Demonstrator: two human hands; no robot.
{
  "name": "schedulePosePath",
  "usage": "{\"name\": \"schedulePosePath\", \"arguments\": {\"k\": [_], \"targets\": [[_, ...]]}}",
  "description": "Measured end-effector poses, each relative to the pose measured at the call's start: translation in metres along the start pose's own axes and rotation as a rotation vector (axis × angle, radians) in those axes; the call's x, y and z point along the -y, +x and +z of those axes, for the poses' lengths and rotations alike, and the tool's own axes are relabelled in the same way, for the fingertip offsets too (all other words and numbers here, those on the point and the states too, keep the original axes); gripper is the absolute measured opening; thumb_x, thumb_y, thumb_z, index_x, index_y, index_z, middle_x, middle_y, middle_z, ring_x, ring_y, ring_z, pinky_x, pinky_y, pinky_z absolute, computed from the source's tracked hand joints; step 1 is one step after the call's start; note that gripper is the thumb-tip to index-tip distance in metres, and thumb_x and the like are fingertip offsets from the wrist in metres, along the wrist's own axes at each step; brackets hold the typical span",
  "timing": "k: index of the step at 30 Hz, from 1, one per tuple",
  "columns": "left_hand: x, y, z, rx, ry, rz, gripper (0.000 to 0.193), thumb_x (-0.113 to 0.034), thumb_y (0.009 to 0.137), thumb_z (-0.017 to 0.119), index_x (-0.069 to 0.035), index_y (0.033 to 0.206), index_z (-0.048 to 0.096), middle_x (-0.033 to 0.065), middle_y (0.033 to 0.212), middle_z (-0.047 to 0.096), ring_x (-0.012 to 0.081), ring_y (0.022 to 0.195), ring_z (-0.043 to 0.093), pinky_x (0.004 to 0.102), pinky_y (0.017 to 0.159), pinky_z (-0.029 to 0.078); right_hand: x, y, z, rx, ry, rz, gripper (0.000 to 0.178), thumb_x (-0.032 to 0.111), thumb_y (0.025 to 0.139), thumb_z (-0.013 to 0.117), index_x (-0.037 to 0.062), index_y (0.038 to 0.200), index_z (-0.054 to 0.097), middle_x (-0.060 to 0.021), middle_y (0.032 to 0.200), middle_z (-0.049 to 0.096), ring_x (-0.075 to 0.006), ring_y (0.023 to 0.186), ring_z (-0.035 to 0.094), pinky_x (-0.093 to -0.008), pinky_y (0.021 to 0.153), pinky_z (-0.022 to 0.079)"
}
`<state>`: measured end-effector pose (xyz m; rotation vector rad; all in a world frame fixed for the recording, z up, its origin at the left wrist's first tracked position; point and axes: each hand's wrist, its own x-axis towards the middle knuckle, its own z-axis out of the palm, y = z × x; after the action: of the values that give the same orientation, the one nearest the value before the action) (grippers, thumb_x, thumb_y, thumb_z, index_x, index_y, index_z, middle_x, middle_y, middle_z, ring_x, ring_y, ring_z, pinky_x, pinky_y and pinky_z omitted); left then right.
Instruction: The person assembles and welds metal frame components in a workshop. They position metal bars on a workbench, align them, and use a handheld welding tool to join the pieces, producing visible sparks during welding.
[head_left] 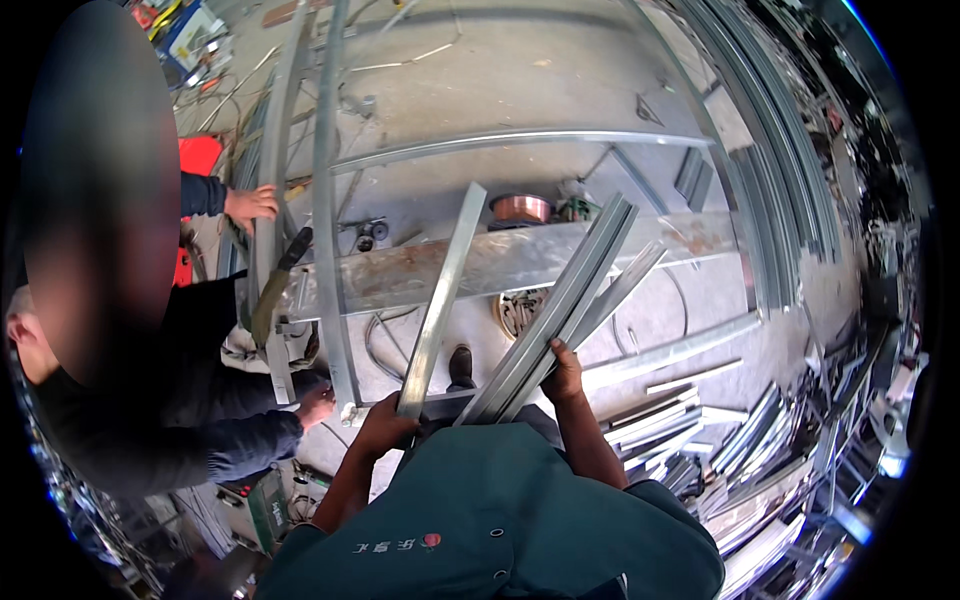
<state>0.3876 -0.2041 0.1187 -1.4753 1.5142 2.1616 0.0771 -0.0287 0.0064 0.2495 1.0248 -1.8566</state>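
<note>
My left hand (386, 428) is closed around the lower end of a single silver metal bar (443, 300), which slants up and away from me. My right hand (563, 372) grips a bundle of long grey metal channels (553, 318), its thumb pressed against their outer side. The channels lean up to the right, and their near ends rest close against my green jacket (500, 490). Beyond both hands lies a wide, stained steel beam (400, 275), part of or beneath a large frame of metal tubes (520, 140).
At the left a person in dark sleeves has one hand (250, 206) on an upright tube and the other (317, 404) low by the frame. A copper wire spool (521, 208) and a tub of small parts (518, 310) stand ahead. Metal offcuts (660, 430) are piled at right.
</note>
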Motion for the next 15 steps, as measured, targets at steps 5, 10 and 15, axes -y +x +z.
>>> {"name": "schedulePosePath", "arguments": {"k": [5,10,15], "targets": [[-0.031,-0.006,0.059,0.122,0.325,0.117,0.053,-0.013,0.073,0.068,0.003,0.123,0.06,0.0143,0.103,0.071,0.0226,0.089,0.069,0.0355,0.081,0.055,0.061,-0.08,-0.018,-0.07,0.092,-0.179,0.038,0.026,0.089,0.072,0.0006,0.116,0.066,-0.0093,0.108,0.072,-0.0249,0.103,0.067,-0.0396,0.098,0.051],[-0.06,-0.011,0.16,0.257,0.609,0.195,0.05,-0.01,0.072,0.068,0.001,0.121,0.063,0.0122,0.104,0.071,0.0202,0.091,0.067,0.0339,0.084,0.053,0.08,-0.148,-0.115,-0.327,0.191,-0.332,0.036,0.026,0.088,0.074,0.003,0.114,0.066,-0.0087,0.106,0.071,-0.0248,0.1,0.066,-0.0415,0.095,0.053],[-0.06,-0.025,0.275,0.532,0.708,0.269,0.042,-0.007,0.077,0.067,0.001,0.119,0.064,0.0093,0.097,0.072,0.0192,0.088,0.068,0.0331,0.08,0.054,0.097,-0.228,-0.23,-0.461,0.325,-0.546,0.035,0.03,0.091,0.069,0.0048,0.114,0.063,-0.0085,0.102,0.07,-0.0246,0.094,0.068,-0.04,0.087,0.056]]}}
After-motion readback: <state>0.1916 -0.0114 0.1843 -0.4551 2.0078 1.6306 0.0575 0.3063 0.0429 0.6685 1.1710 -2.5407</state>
